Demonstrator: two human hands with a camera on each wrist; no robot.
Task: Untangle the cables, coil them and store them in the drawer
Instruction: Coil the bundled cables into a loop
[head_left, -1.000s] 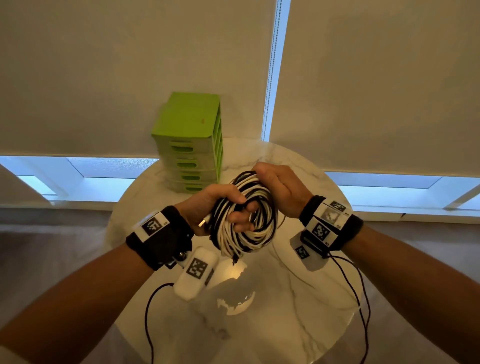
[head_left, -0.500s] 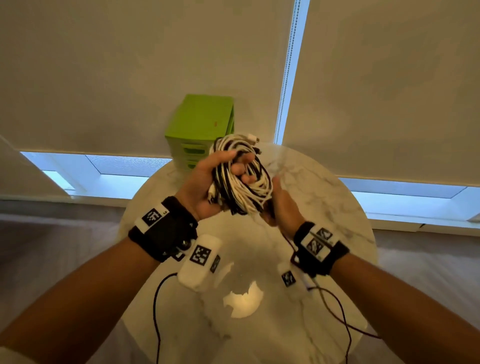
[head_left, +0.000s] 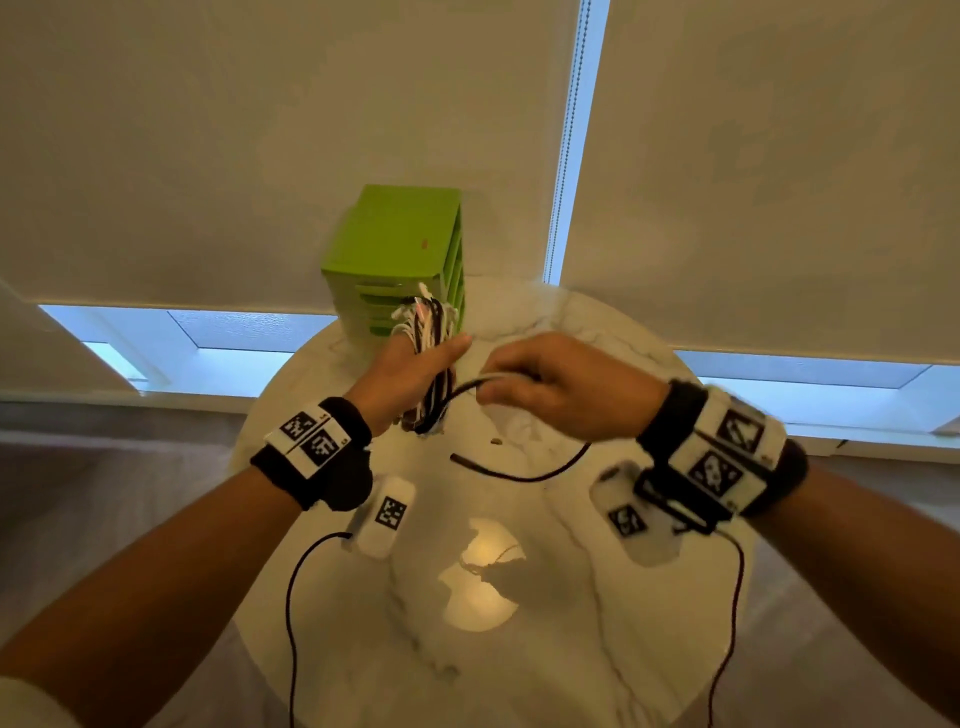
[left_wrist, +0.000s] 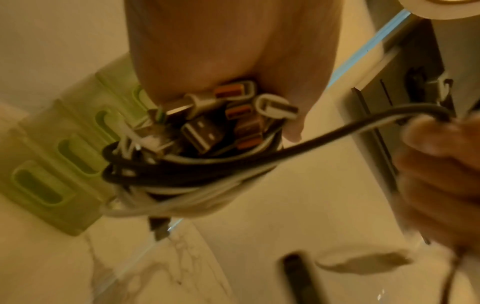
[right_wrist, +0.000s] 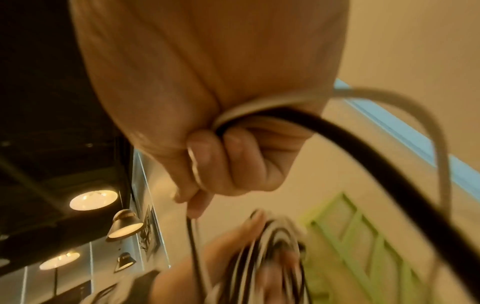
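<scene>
Cable bundle (left_wrist: 187, 164) in left hand (left_wrist: 228, 51)

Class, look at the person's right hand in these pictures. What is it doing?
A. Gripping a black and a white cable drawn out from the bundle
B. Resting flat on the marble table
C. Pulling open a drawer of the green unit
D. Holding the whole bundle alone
A: the right hand curls its fingers round a black cable and a white one leading from the cable bundle that the left hand holds.

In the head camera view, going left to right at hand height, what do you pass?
Left hand → cable bundle it grips → black and white strands pulled out → right hand pinching them.
</scene>
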